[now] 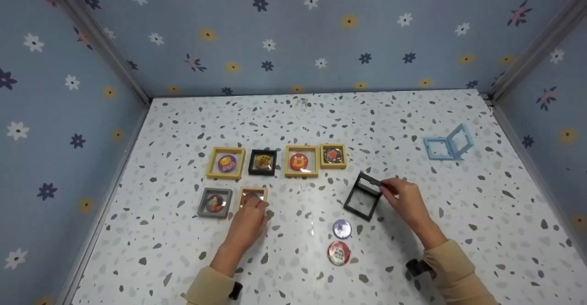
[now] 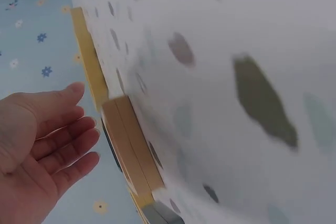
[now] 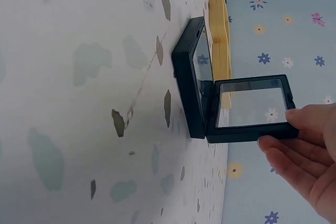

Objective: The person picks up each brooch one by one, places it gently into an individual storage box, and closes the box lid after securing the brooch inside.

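Note:
My right hand (image 1: 406, 199) pinches the raised half of a black hinged display frame (image 1: 362, 197) between thumb and fingers. In the right wrist view the frame's other half (image 3: 191, 77) lies on the tabletop, and clear film spans both halves. My left hand (image 1: 250, 222) is over a peach display frame (image 1: 253, 190) and partly hides the badge in it. The left wrist view shows that hand's fingers (image 2: 68, 145) relaxed, holding nothing, just beside the peach frame (image 2: 131, 145). A purple round badge (image 1: 342, 229) and a red one (image 1: 339, 253) lie below the black frame.
Behind sit a yellow frame (image 1: 211, 163), a small black frame (image 1: 263, 162) and two more yellow frames (image 1: 301, 148), (image 1: 333, 165), each holding a badge. A grey frame (image 1: 215, 214) stands left. An open blue frame (image 1: 438, 149) lies far right. Flowered panels (image 1: 293, 34) surround the speckled table.

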`<state>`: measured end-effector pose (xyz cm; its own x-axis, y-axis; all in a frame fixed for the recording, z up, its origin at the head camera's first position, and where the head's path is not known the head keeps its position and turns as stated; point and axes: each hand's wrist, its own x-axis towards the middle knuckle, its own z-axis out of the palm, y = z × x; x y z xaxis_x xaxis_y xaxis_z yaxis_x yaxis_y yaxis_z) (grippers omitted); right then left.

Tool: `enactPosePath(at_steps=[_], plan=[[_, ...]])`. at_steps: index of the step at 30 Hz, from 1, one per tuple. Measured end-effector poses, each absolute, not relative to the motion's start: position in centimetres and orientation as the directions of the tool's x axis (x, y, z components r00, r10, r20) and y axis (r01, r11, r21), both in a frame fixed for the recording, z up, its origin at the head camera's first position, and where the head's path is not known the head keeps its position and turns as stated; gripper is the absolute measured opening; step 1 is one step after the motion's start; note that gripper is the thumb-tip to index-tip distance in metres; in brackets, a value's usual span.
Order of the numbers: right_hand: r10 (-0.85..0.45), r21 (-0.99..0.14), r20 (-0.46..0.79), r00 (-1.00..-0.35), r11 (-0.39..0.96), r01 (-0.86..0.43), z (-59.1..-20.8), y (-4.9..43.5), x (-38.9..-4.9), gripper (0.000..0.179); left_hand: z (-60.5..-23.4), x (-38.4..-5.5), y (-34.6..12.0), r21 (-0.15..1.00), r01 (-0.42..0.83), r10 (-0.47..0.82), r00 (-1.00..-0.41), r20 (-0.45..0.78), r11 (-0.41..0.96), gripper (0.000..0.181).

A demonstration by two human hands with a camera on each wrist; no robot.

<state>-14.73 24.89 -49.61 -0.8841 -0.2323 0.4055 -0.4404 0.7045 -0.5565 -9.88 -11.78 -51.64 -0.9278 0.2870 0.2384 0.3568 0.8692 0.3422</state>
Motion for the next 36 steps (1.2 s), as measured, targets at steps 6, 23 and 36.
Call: enactPosePath(at_steps=[6, 23, 36], plan=[[-0.221, -0.582, 0.381, -0.898, 0.697, -0.418, -49.6, 24.9, -14.8, 0.010, -51.2, -9.5, -9.3, 0.467, 0.340, 0.295, -0.940, 0.169, 0.816, 0.028], [-0.207, -0.561, 0.394, -0.895, 0.717, -0.413, -49.7, 24.8, -14.8, 0.008, -51.6, -9.3, -3.2, 0.505, 0.351, 0.328, -0.935, 0.138, 0.788, 0.038], [-0.203, -0.575, 0.396, -0.895, 0.706, -0.414, -49.7, 24.8, -14.7, 0.009, -52.1, -9.4, 0.7, 0.498, 0.418, 0.421, -0.900, 0.115, 0.759, 0.046]])
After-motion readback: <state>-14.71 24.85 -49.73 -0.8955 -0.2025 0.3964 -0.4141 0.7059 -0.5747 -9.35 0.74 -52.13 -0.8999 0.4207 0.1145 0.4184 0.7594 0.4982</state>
